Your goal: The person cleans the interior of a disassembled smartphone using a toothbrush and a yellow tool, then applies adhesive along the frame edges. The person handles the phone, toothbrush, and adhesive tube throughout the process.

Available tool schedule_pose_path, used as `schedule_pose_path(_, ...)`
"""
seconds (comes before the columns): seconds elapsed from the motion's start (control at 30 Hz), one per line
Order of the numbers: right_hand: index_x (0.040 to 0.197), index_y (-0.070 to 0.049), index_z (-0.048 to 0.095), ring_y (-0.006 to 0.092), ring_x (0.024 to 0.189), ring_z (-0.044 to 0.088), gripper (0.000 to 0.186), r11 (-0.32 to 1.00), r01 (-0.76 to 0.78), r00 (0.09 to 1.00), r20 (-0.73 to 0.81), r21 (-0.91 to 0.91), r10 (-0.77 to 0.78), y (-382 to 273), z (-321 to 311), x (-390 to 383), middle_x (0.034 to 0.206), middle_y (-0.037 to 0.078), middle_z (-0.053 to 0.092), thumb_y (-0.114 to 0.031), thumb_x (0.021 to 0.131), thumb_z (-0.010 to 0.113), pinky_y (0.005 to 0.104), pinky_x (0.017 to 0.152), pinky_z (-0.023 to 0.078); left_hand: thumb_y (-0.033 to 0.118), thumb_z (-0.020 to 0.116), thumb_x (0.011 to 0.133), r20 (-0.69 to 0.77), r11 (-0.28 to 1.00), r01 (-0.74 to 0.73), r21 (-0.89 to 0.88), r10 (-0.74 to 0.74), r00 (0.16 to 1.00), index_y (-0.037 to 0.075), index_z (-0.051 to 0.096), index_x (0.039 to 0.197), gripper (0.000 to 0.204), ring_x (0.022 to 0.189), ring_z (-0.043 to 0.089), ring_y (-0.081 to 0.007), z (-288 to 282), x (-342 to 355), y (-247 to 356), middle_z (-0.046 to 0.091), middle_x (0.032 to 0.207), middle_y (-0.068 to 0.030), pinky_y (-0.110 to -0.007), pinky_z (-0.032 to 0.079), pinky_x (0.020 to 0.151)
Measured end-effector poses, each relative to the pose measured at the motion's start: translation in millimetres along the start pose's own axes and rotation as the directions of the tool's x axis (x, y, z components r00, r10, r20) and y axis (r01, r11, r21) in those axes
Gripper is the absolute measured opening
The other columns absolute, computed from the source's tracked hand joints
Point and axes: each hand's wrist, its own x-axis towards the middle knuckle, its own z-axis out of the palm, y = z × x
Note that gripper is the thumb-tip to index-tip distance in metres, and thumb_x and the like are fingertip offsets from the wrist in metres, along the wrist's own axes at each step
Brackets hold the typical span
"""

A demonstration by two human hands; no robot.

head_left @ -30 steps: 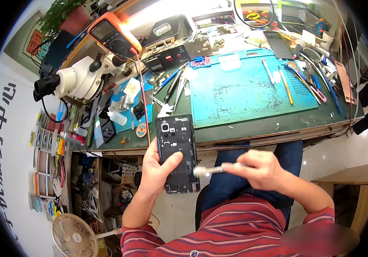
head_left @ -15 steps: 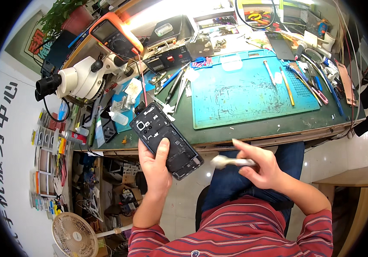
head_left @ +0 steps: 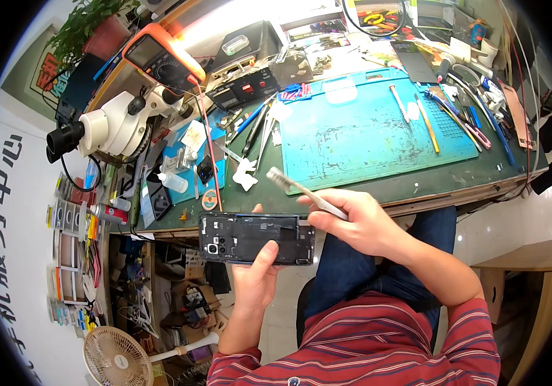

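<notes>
My left hand (head_left: 258,273) holds an opened black phone (head_left: 256,238) lying sideways, its bare inner frame facing up, just in front of the workbench edge. My right hand (head_left: 359,222) grips a white toothbrush-like brush (head_left: 301,190) by its handle, bristle end pointing up and left over the bench, and its fingers touch the phone's right end. Both hands hover above my lap in blue jeans.
A teal work mat (head_left: 372,132) with screwdrivers and tweezers covers the green bench (head_left: 417,183). A white microscope (head_left: 115,125) and an orange multimeter (head_left: 160,61) stand at left. Parts drawers (head_left: 73,257) hang on the left wall; a fan (head_left: 118,357) stands on the floor.
The phone has turned from upright through a tilt to lying sideways. My right hand has risen to the phone's right end, with the brush now angled up and left.
</notes>
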Motion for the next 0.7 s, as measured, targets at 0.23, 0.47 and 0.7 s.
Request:
schedule_pose_path(0.23,0.128,-0.016,0.069,0.0205,0.072,0.061,0.044,0.696,0.325,0.921,0.048,-0.64,-0.386,-5.7,-26.8,-28.1,0.084,0.003,0.059,-0.005,0.085,0.065,0.0343,0.058,0.051,0.0,0.062,0.095,-0.117,0.992,-0.124,-0.021,0.12,0.986,0.004,0.028,0.158,0.072,0.118,0.063,-0.0259,-4.0,4.2,10.8,0.056,0.134,-0.0137,-0.044,0.058,0.097)
schedule_pose_path(0.47,0.127,-0.021,0.07,0.0154,0.065,0.055,0.053,0.595,0.479,0.865,0.231,-0.645,-0.445,13.6,-18.9,-53.6,0.078,0.0,0.053,-0.008,0.077,0.066,0.0292,0.054,0.049,0.0,0.063,0.094,-0.128,0.995,-0.099,0.014,0.1,0.987,0.002,0.028,0.157,0.072,0.118,0.063,-0.0258,-6.4,8.8,11.8,0.057,0.132,-0.0132,-0.045,0.059,0.095)
schedule_pose_path(0.7,0.126,-0.019,0.07,0.0169,0.063,0.055,0.054,0.621,0.491,0.862,0.239,-0.611,-0.447,10.0,-18.4,-56.0,0.078,0.001,0.053,-0.004,0.074,0.067,0.0306,0.052,0.05,0.0,0.063,0.094,-0.12,0.996,-0.072,0.045,0.077,0.99,0.004,0.028,0.157,0.072,0.115,0.064,-0.0238,-3.7,5.6,14.7,0.057,0.132,-0.0122,-0.042,0.059,0.093)
